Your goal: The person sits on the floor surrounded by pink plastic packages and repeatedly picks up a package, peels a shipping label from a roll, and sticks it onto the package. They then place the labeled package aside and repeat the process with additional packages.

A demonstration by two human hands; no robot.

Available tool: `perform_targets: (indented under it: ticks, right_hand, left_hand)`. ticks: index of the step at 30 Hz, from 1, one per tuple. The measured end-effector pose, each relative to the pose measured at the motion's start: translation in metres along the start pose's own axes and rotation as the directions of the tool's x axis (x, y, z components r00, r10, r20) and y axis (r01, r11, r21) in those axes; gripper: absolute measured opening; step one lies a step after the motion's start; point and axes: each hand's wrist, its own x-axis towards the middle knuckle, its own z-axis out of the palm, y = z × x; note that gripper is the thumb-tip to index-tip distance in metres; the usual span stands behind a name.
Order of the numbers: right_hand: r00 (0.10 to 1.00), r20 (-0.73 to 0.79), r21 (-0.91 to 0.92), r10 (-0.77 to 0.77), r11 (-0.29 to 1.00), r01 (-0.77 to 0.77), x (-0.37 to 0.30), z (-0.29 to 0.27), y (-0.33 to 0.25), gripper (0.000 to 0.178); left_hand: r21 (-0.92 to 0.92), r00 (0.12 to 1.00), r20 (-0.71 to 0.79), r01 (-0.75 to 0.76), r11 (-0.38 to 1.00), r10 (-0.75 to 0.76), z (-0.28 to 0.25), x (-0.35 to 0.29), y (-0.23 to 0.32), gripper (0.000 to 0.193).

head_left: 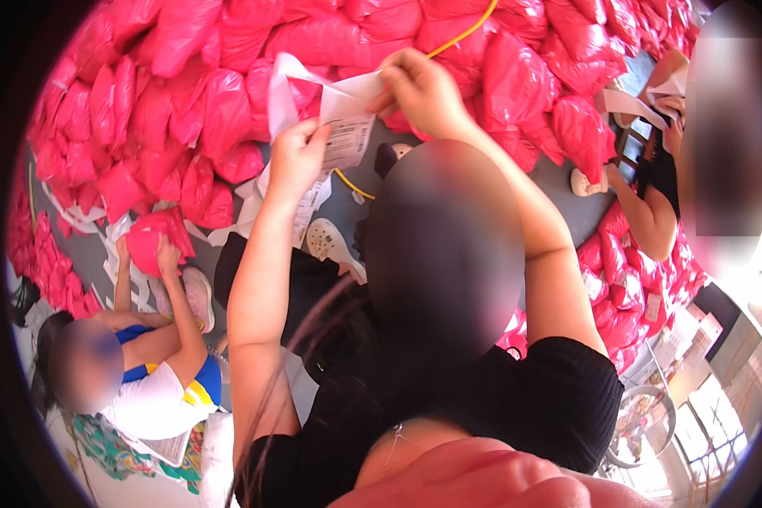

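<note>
A long strip of white printed labels (347,140) is stretched between my two raised hands. My left hand (299,159) grips the strip with thumb and fingers, and its lower end trails down past my wrist. Up and to the right, my right hand (422,91) pinches the strip's other edge between thumb and fingertips. A loop of blank white backing (286,97) curls up behind my left hand. Beyond both hands lie several bright pink plastic mailer bags (322,42) in a heap.
At the left a seated person (161,406) holds a pink mailer bag (157,241). Another person (652,203) at the right handles a white strip (635,107). More pink bags (626,288) are piled at the right, near a fan (639,426). A yellow cord (466,32) runs among the bags.
</note>
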Motion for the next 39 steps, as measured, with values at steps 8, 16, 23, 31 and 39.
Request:
perform_targets:
  ticks: [8, 16, 23, 31, 39]
  right_hand:
    - [0.723, -0.479, -0.442, -0.497, 0.849, 0.291, -0.057, -0.146, -0.057, 0.007]
    - [0.827, -0.251, -0.959, -0.504, 0.245, -0.142, -0.075, -0.18, 0.078, 0.015]
    - [0.912, -0.253, -0.961, -0.324, 0.191, -0.199, -0.085, -0.175, 0.09, 0.029]
    - [0.876, -0.479, -0.877, 0.056, 0.002, -0.48, -0.074, -0.169, 0.04, 0.023]
    - [0.828, -0.093, -0.987, -0.554, -0.058, -0.149, 0.001, -0.19, 0.121, 0.061]
  left_hand:
    - [0.148, 0.992, 0.072, 0.094, 0.985, -0.105, -0.016, -0.003, -0.018, 0.022]
    - [0.152, 0.987, 0.129, 0.077, 0.985, -0.097, -0.001, -0.002, -0.024, 0.02]
    - [0.352, 0.97, 0.174, 0.098, 0.931, -0.168, -0.008, 0.002, -0.022, 0.019]
    - [0.122, 0.974, 0.134, 0.167, 0.978, -0.183, -0.002, -0.003, -0.015, 0.018]
    - [0.202, 0.971, 0.145, 0.16, 0.966, -0.191, -0.009, 0.001, -0.046, 0.017]
